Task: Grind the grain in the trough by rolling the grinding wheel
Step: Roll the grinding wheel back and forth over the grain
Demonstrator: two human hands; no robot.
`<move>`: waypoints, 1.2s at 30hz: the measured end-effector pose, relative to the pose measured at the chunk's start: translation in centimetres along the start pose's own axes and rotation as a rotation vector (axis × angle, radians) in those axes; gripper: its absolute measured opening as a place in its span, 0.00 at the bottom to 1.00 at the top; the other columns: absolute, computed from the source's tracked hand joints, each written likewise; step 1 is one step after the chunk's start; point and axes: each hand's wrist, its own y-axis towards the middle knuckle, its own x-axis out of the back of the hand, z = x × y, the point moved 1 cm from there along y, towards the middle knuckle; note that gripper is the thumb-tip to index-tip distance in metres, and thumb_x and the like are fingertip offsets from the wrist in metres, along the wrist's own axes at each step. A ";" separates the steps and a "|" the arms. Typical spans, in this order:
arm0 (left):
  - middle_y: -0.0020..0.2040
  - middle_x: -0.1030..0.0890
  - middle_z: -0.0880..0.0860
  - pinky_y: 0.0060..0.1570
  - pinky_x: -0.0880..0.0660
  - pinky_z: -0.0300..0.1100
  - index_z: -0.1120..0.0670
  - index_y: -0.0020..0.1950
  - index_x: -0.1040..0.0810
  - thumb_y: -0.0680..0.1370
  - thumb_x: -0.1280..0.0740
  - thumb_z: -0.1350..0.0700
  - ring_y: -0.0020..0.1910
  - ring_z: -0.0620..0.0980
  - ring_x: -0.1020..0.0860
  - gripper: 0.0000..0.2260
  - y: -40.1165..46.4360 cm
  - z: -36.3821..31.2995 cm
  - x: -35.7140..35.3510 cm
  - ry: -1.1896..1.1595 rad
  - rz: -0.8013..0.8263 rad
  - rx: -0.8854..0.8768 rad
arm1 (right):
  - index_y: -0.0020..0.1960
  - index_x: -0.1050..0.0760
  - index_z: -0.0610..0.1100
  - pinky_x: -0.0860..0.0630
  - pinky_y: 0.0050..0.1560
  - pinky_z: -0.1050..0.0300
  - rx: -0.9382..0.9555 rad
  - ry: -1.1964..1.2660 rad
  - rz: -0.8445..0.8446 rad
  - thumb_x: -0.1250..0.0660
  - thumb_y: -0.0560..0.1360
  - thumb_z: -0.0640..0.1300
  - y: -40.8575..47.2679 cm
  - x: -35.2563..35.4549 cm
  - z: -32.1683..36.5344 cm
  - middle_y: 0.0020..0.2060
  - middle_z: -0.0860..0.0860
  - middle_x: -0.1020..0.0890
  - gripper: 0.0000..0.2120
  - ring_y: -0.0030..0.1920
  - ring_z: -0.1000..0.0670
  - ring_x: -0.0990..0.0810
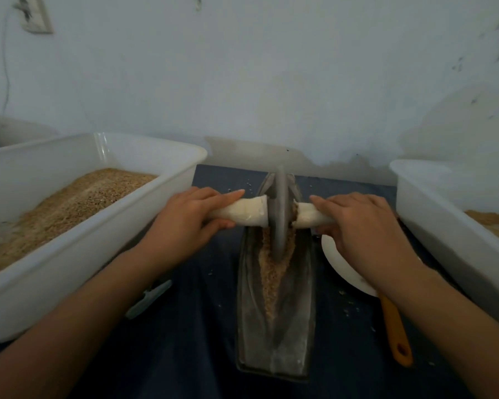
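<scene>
A grey metal grinding wheel [279, 214] stands on edge in the far half of a long dark trough [297, 335]. Tan crushed grain [272, 283] lies along the trough's groove, in front of and beside the wheel. A white wrapped axle handle sticks out on each side of the wheel. My left hand [185, 223] grips the left handle [247, 215], fingers over the top and thumb underneath. My right hand [360, 223] grips the right handle [308, 218] the same way.
A large white tub [104, 237] of grain stands at the left. Another white tub [444, 214] with some grain stands at the right. A white plate [343, 266] and an orange-handled tool [396, 335] lie right of the trough. A pale tool [149, 299] lies left. Wall close behind.
</scene>
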 end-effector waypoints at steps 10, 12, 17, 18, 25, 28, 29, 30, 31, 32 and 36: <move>0.58 0.22 0.36 0.60 0.30 0.37 0.30 0.62 0.29 0.67 0.34 0.38 0.58 0.36 0.25 0.23 -1.5 0.1 4.6 -0.503 0.576 0.099 | 0.66 0.35 0.63 0.30 0.50 0.59 0.249 0.135 0.242 0.39 0.75 0.61 -1.9 6.2 0.3 0.54 0.59 0.22 0.20 0.53 0.56 0.24; 0.57 0.21 0.37 0.58 0.30 0.35 0.30 0.62 0.30 0.66 0.35 0.36 0.55 0.35 0.25 0.24 -1.4 0.1 4.1 -0.451 0.515 0.112 | 0.65 0.34 0.65 0.29 0.50 0.59 0.211 0.169 0.231 0.38 0.75 0.59 -1.5 5.6 0.1 0.53 0.58 0.21 0.19 0.53 0.55 0.24; 0.49 0.24 0.46 0.50 0.31 0.40 0.38 0.69 0.37 0.75 0.36 0.45 0.49 0.44 0.26 0.23 -0.4 0.3 0.9 -0.130 0.151 0.066 | 0.68 0.37 0.61 0.38 0.53 0.55 0.032 -0.009 0.040 0.41 0.78 0.53 0.3 1.6 0.0 0.58 0.56 0.24 0.18 0.58 0.51 0.27; 0.49 0.25 0.47 0.51 0.31 0.42 0.41 0.71 0.37 0.76 0.35 0.49 0.50 0.47 0.27 0.24 -0.2 0.3 0.3 -0.082 0.085 0.051 | 0.69 0.38 0.58 0.40 0.57 0.54 0.009 -0.035 0.000 0.42 0.79 0.51 0.3 1.0 0.1 0.60 0.55 0.25 0.20 0.60 0.50 0.29; 0.49 0.23 0.42 0.50 0.31 0.39 0.33 0.66 0.35 0.74 0.32 0.48 0.49 0.40 0.26 0.23 -0.4 0.2 1.9 -0.190 0.228 0.052 | 0.65 0.34 0.58 0.42 0.48 0.59 0.152 -0.018 0.156 0.40 0.78 0.54 -0.2 2.9 0.3 0.57 0.55 0.24 0.16 0.57 0.52 0.29; 0.55 0.21 0.36 0.54 0.31 0.35 0.27 0.62 0.32 0.69 0.34 0.40 0.55 0.34 0.25 0.22 -1.4 0.0 4.1 -0.407 0.479 0.085 | 0.59 0.31 0.59 0.37 0.45 0.60 0.246 0.038 0.266 0.39 0.75 0.58 -1.3 5.5 0.3 0.47 0.58 0.24 0.13 0.48 0.55 0.27; 0.58 0.22 0.35 0.57 0.31 0.35 0.27 0.62 0.32 0.68 0.33 0.40 0.57 0.34 0.25 0.23 -1.6 0.0 4.7 -0.468 0.561 0.077 | 0.60 0.31 0.60 0.36 0.44 0.60 0.250 0.078 0.296 0.39 0.75 0.60 -1.7 6.3 0.3 0.44 0.58 0.26 0.15 0.45 0.56 0.28; 0.59 0.23 0.34 0.58 0.31 0.35 0.27 0.62 0.32 0.69 0.33 0.40 0.59 0.34 0.26 0.23 -1.7 -0.1 5.1 -0.503 0.619 0.060 | 0.62 0.32 0.61 0.36 0.43 0.60 0.244 0.116 0.317 0.39 0.74 0.61 -2.1 6.8 0.1 0.43 0.58 0.26 0.18 0.44 0.57 0.29; 0.59 0.23 0.33 0.58 0.30 0.33 0.27 0.62 0.32 0.69 0.33 0.40 0.59 0.34 0.26 0.22 -1.7 -0.2 5.3 -0.508 0.643 0.044 | 0.64 0.34 0.62 0.36 0.43 0.61 0.238 0.141 0.319 0.39 0.73 0.62 -2.3 7.1 0.1 0.44 0.58 0.25 0.20 0.45 0.57 0.29; 0.59 0.24 0.31 0.57 0.30 0.31 0.26 0.61 0.32 0.68 0.34 0.39 0.58 0.32 0.26 0.22 -1.7 -0.3 5.4 -0.491 0.632 0.040 | 0.66 0.35 0.63 0.36 0.43 0.61 0.230 0.152 0.310 0.39 0.73 0.63 -2.3 7.1 0.1 0.47 0.58 0.24 0.22 0.46 0.57 0.28; 0.49 0.22 0.36 0.48 0.32 0.27 0.28 0.63 0.34 0.68 0.37 0.38 0.51 0.31 0.26 0.22 -0.9 -0.4 3.5 -0.297 0.346 0.050 | 0.66 0.34 0.65 0.34 0.46 0.59 0.132 0.083 0.228 0.38 0.76 0.57 -0.7 4.8 0.0 0.49 0.58 0.21 0.18 0.49 0.54 0.24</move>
